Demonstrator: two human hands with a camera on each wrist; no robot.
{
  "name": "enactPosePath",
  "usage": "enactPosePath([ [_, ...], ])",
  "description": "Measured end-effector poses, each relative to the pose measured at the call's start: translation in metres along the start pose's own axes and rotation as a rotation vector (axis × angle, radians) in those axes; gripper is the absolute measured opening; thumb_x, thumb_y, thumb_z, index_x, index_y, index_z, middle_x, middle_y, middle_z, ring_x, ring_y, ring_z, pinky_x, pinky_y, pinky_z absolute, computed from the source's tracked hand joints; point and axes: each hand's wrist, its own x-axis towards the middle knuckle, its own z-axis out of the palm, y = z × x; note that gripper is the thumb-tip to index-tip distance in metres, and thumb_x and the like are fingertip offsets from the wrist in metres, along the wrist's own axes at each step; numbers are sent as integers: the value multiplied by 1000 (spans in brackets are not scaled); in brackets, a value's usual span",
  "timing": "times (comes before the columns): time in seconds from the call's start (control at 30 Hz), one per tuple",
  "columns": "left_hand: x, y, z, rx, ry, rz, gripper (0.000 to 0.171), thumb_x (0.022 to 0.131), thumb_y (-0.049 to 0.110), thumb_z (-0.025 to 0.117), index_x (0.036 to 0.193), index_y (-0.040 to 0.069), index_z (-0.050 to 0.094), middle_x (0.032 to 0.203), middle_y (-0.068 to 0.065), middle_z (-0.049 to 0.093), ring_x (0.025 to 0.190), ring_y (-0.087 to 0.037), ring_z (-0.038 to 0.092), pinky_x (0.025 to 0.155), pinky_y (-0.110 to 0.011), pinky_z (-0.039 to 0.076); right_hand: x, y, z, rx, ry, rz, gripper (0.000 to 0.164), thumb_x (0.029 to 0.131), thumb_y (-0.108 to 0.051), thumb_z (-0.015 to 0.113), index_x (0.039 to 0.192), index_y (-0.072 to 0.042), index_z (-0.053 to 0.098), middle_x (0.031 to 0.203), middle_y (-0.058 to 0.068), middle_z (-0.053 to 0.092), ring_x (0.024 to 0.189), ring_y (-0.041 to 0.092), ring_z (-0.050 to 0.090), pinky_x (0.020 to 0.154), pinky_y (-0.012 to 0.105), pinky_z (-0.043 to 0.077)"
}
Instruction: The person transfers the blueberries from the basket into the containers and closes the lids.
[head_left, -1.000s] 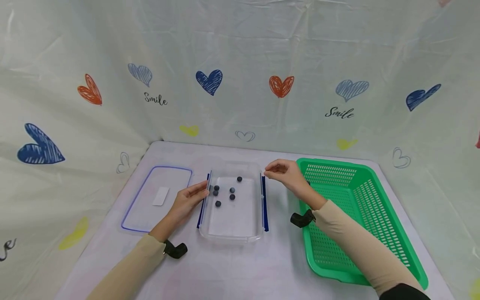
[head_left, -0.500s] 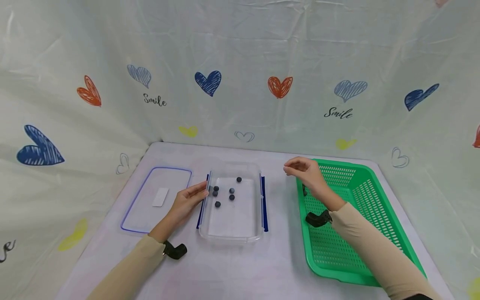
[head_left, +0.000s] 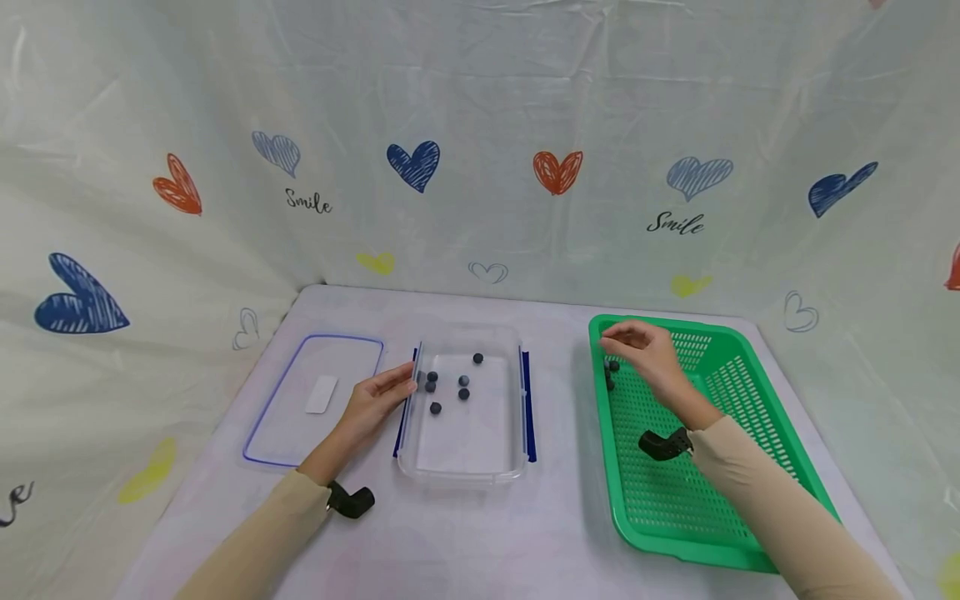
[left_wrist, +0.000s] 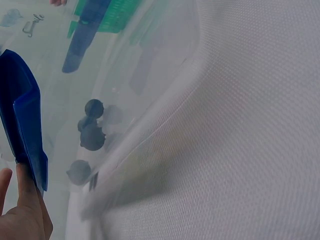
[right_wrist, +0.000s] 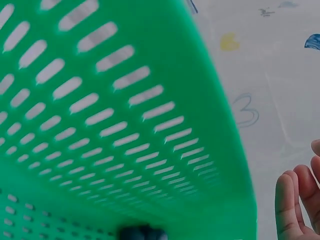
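Several blueberries [head_left: 464, 394] lie apart in a clear plastic container [head_left: 480, 458] with blue side latches. My left hand [head_left: 377, 406] rests its straight fingers against the container's left side. Seen from the left wrist, a fingertip touches the blue latch [left_wrist: 27, 120], and blueberries [left_wrist: 93, 136] show through the clear wall. Over the far left corner of the green basket [head_left: 626, 533] hovers my right hand [head_left: 645, 354], fingers loosely bent. Just below its fingertips sit a few dark blueberries [head_left: 611, 375]. In the right wrist view, no blueberry shows between the partly visible fingers [right_wrist: 287, 205].
A clear lid with a blue rim [head_left: 281, 461] lies flat left of the container, a white rectangle [head_left: 322, 394] on it. The slotted basket stands at the table's right. A heart-printed plastic sheet [head_left: 480, 108] hangs behind the table.
My right hand has moved right, from beside the container's right edge to above the basket's far left corner. The left hand and the blueberries in the container stay put.
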Motion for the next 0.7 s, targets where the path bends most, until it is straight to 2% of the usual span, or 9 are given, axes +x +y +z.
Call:
enactPosePath([
  [0.3,1,-1,0,-13,3,1,55,84,20,68,132,1,48,135,-12,47,119,-13,48,95,-19,41,-9,16,-15,-74,34,7,34,86,-19,67,106,7,59,105,15,61,91,9,59,77,23,50],
  [0.53,1,0,0,-19,-1,-4,55,84,20,68,132,1,48,136,-12,46,119,-12,48,94,-18,41,-11,30,-18,-90,62,62,36,83,-21,69,105,6,60,101,8,63,89,7,60,79,22,50],
  [0.7,-1,1,1,-12,6,-17,55,84,20,68,132,2,47,136,-13,45,117,-10,49,94,-18,41,-12,41,-20,-131,55,75,38,83,-21,70,106,6,61,101,14,64,87,8,61,78,18,49],
])
